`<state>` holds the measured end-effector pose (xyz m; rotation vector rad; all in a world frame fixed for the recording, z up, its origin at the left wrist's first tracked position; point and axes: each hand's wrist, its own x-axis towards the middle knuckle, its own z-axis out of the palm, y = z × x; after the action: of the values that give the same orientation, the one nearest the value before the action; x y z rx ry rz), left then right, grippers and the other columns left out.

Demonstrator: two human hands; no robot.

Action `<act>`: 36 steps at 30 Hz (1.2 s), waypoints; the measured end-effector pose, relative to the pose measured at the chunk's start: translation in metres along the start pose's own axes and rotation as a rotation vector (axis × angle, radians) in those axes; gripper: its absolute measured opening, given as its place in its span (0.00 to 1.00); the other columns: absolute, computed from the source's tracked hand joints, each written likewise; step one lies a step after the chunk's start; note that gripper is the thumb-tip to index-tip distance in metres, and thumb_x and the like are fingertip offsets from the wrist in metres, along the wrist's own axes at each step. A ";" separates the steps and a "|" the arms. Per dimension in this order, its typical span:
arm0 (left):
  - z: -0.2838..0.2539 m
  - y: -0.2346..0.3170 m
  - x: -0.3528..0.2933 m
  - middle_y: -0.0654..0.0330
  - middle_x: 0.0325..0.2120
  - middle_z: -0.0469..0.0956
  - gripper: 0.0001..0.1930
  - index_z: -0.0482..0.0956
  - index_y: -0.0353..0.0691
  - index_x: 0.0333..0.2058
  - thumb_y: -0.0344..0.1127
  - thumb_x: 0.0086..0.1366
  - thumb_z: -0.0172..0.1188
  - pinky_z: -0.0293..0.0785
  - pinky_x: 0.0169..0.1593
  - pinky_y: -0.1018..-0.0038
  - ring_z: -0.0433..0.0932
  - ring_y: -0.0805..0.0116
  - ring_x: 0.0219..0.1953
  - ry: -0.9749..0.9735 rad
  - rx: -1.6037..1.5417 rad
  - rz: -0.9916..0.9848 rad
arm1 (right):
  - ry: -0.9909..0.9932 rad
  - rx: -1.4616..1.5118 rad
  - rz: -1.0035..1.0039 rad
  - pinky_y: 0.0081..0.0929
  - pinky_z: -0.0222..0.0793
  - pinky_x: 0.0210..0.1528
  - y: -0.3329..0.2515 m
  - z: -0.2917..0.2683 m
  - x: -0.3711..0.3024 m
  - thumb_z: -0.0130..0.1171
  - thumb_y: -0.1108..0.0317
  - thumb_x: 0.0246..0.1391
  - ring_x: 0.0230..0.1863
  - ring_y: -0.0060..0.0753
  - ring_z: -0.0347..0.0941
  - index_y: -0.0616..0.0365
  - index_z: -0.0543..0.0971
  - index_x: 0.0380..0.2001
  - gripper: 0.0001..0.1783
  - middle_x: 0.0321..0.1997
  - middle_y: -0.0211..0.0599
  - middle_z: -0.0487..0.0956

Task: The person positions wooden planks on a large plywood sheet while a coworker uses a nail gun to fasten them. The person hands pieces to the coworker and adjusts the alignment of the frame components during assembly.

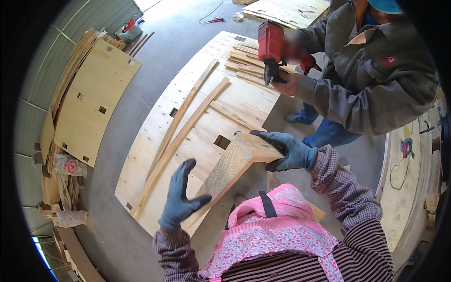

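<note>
My right hand [292, 151], in a grey-blue work glove, grips the short arm of an angled wooden frame piece [225, 167], thumb below and fingers on top. The piece's long board runs down toward my left side. Beside that board's near end, my gloved left hand [181, 197] is open, thumb and fingers spread, holding nothing. Whether it touches the board I cannot tell. A large plywood panel [188, 160] with square cutouts lies beyond, bearing long wooden strips [188, 136]. Across from me, a co-worker [376, 84] holds a red power tool [271, 42], probably a nail gun.
A stack of short slats [246, 58] lies on the panel's far end. At left, cut plywood sheets [94, 101] lean against piled timber. A long plywood surface [399, 188] with a red-and-blue tool [406, 148] stands at right. More sheets [286, 11] lie at the back.
</note>
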<state>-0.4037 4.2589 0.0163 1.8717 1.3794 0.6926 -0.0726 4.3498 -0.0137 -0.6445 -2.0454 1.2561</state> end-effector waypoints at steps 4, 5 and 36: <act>0.030 -0.012 -0.025 0.48 0.57 0.60 0.53 0.56 0.34 0.59 0.48 0.35 0.74 0.54 0.60 0.61 0.58 0.49 0.59 0.053 0.224 -0.037 | 0.016 -0.003 -0.028 0.26 0.63 0.53 0.012 -0.005 0.003 0.71 0.66 0.35 0.50 0.30 0.70 0.60 0.61 0.60 0.46 0.51 0.44 0.73; 0.038 -0.013 -0.025 0.48 0.56 0.62 0.50 0.58 0.35 0.58 0.44 0.36 0.74 0.57 0.59 0.63 0.61 0.52 0.58 0.084 0.252 -0.034 | 0.016 -0.011 -0.021 0.26 0.63 0.53 0.012 -0.005 0.003 0.71 0.66 0.35 0.50 0.30 0.70 0.60 0.61 0.60 0.46 0.51 0.44 0.73; 0.080 -0.039 0.004 0.53 0.34 0.74 0.30 0.71 0.37 0.44 0.39 0.41 0.70 0.72 0.41 0.69 0.76 0.57 0.36 0.310 0.049 -0.043 | 0.023 0.046 0.071 0.25 0.61 0.56 0.031 -0.018 0.009 0.71 0.68 0.37 0.54 0.23 0.64 0.61 0.60 0.60 0.46 0.55 0.41 0.71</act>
<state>-0.3644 4.2522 -0.0631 1.8212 1.6383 0.9658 -0.0631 4.3793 -0.0335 -0.7116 -1.9845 1.3267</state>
